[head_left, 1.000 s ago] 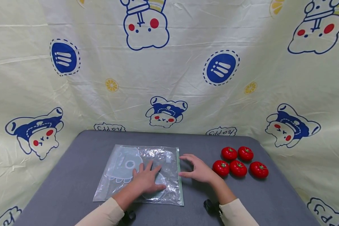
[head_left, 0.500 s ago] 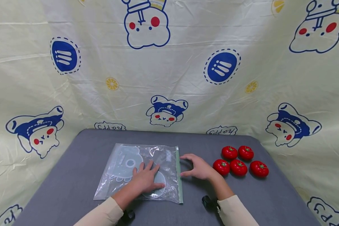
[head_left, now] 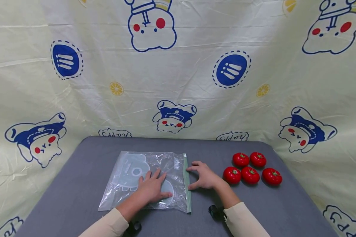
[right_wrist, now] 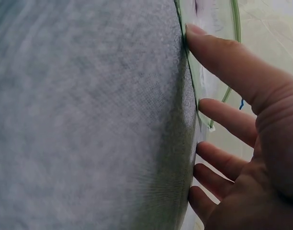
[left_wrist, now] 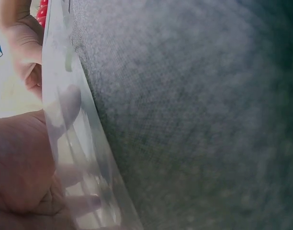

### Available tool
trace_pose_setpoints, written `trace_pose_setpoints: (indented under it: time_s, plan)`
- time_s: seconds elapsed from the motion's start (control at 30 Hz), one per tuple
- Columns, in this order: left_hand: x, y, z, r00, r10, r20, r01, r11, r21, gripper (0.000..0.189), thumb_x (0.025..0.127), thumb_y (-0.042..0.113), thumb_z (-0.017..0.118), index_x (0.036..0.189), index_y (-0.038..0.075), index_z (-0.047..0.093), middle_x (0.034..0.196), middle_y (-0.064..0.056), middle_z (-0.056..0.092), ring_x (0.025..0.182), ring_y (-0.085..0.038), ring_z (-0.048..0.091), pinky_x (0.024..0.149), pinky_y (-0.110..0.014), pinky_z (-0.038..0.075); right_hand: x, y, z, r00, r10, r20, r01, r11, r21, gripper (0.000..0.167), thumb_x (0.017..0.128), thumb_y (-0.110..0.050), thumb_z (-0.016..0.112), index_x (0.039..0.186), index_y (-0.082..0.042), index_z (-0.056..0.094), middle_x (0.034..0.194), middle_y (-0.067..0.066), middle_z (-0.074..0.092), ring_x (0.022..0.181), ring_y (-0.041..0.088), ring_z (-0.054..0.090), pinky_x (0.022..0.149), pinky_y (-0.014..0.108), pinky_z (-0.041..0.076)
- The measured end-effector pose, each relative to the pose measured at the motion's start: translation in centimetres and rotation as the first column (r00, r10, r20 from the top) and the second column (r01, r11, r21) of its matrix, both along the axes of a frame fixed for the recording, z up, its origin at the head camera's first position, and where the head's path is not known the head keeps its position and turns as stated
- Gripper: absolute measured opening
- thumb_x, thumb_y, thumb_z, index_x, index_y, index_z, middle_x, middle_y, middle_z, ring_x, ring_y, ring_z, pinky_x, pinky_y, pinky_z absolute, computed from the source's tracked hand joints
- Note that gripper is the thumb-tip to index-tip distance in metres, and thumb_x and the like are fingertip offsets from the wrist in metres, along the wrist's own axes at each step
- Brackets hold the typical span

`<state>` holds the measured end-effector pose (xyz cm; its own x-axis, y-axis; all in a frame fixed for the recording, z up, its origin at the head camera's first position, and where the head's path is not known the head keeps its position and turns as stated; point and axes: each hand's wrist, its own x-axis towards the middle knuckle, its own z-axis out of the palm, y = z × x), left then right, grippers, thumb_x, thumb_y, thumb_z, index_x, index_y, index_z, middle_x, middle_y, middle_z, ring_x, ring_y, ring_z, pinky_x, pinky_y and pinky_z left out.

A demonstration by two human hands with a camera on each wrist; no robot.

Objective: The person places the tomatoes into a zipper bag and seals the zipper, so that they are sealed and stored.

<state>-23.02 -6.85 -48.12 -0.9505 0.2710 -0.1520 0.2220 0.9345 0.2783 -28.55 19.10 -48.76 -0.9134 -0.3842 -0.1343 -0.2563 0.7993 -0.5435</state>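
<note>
A clear plastic zip bag (head_left: 118,194) with a pale printed figure lies on the grey table, its green-edged mouth on the right side. My left hand (head_left: 152,188) rests on the bag with fingers spread; in the left wrist view its fingers show through the film. At the bag's green edge (head_left: 187,192), my right hand (head_left: 206,177) touches the strip with thumb and fingertips set apart. The right wrist view shows the right thumb (right_wrist: 223,52) against the green strip, the other fingers extended along the table. Two green lines appear there, partly apart.
Several red tomatoes (head_left: 250,175) sit in a cluster to the right of the right hand. A patterned cloth (head_left: 178,65) hangs behind the table (head_left: 83,177). Dark wrist-worn devices (head_left: 216,212) are at both wrists.
My right hand has shifted slightly left and its fingertips now meet the green edge. The left hand stays nearly still on the bag.
</note>
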Motion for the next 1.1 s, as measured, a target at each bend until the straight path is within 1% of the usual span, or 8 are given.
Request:
trace_pose_setpoints:
  time_s: [0.17, 0.37, 0.43, 0.53, 0.63, 0.73, 0.9, 1.1]
  plan:
    - [0.0, -0.2, -0.3, 1.0, 0.013, -0.012, -0.012, 0.999, 0.038, 0.089, 0.083, 0.066, 0.073, 0.154, 0.019, 0.047, 0.165, -0.013, 0.035, 0.151, -0.048, 0.029, 0.116, -0.072, 0.026, 0.2, -0.4, 0.2, 0.999, -0.034, 0.01, 0.034, 0.999, 0.02, 0.07, 0.072, -0.035, 0.093, 0.135, -0.02, 0.067, 0.159, 0.015, 0.04, 0.147, 0.04, 0.034, 0.114, 0.063, 0.039]
    - [0.1, -0.5, -0.2, 0.999, 0.041, 0.003, -0.041, 0.995, 0.09, 0.09, 0.081, 0.064, 0.077, 0.153, 0.02, 0.048, 0.165, -0.017, 0.033, 0.15, -0.056, 0.023, 0.114, -0.08, 0.02, 0.2, -0.6, 0.2, 0.999, -0.047, 0.005, 0.047, 0.998, 0.028, 0.069, 0.07, -0.035, 0.095, 0.132, -0.02, 0.068, 0.158, 0.015, 0.041, 0.147, 0.04, 0.034, 0.114, 0.063, 0.039]
    - [0.0, -0.6, -0.2, 0.999, 0.034, -0.001, -0.033, 0.995, 0.089, 0.09, 0.08, 0.063, 0.078, 0.153, 0.019, 0.048, 0.165, -0.017, 0.032, 0.151, -0.057, 0.02, 0.115, -0.079, 0.018, 0.1, -0.7, 0.2, 0.999, -0.053, 0.005, 0.053, 0.998, 0.024, 0.069, 0.07, -0.034, 0.095, 0.132, -0.02, 0.069, 0.158, 0.014, 0.041, 0.147, 0.04, 0.034, 0.114, 0.063, 0.039]
    - [-0.2, -0.7, -0.2, 0.998, -0.031, -0.055, 0.035, 0.998, 0.057, 0.088, 0.081, 0.061, 0.079, 0.15, 0.015, 0.051, 0.164, -0.015, 0.034, 0.151, -0.054, 0.023, 0.117, -0.075, 0.02, 0.2, -0.7, 0.3, 0.998, -0.057, 0.005, 0.056, 0.998, 0.024, 0.069, 0.07, -0.034, 0.095, 0.132, -0.02, 0.069, 0.159, 0.014, 0.041, 0.147, 0.04, 0.034, 0.114, 0.063, 0.039]
    - [-0.3, -0.7, 0.0, 0.984, -0.141, -0.11, 0.143, 0.99, 0.01, 0.082, 0.084, 0.056, 0.078, 0.148, 0.011, 0.053, 0.16, -0.011, 0.041, 0.15, -0.046, 0.031, 0.117, -0.07, 0.028, 0.2, -0.6, 0.4, 0.999, -0.054, 0.001, 0.054, 0.998, 0.025, 0.068, 0.07, -0.033, 0.095, 0.131, -0.019, 0.069, 0.159, 0.015, 0.041, 0.147, 0.041, 0.034, 0.115, 0.064, 0.038]
    - [-0.3, -0.7, 0.2, 0.971, -0.219, -0.099, 0.22, 0.976, -0.003, 0.074, 0.09, 0.049, 0.075, 0.151, 0.017, 0.049, 0.158, -0.01, 0.045, 0.147, -0.041, 0.038, 0.112, -0.068, 0.034, 0.2, -0.7, 0.4, 0.999, -0.053, 0.001, 0.053, 0.998, 0.022, 0.068, 0.07, -0.033, 0.096, 0.131, -0.019, 0.069, 0.158, 0.015, 0.041, 0.147, 0.041, 0.034, 0.115, 0.064, 0.038]
    - [-0.2, -0.5, 0.7, 0.968, -0.246, -0.04, 0.247, 0.969, 0.023, 0.074, 0.093, 0.043, 0.074, 0.157, 0.034, 0.038, 0.159, -0.012, 0.043, 0.146, -0.044, 0.038, 0.11, -0.072, 0.034, 0.2, -0.8, 0.4, 0.998, -0.055, 0.012, 0.055, 0.998, 0.016, 0.068, 0.07, -0.034, 0.096, 0.131, -0.02, 0.069, 0.159, 0.015, 0.041, 0.147, 0.041, 0.035, 0.114, 0.065, 0.038]
    - [-0.2, -0.3, 0.9, 0.955, -0.283, -0.093, 0.279, 0.959, -0.051, 0.08, 0.093, 0.043, 0.074, 0.16, 0.035, 0.031, 0.151, -0.015, 0.05, 0.137, -0.047, 0.046, 0.113, -0.065, 0.036, 0.2, -0.7, 0.5, 0.998, -0.057, 0.015, 0.057, 0.998, 0.023, 0.069, 0.069, -0.034, 0.096, 0.131, -0.02, 0.069, 0.158, 0.015, 0.041, 0.146, 0.041, 0.035, 0.114, 0.065, 0.038]
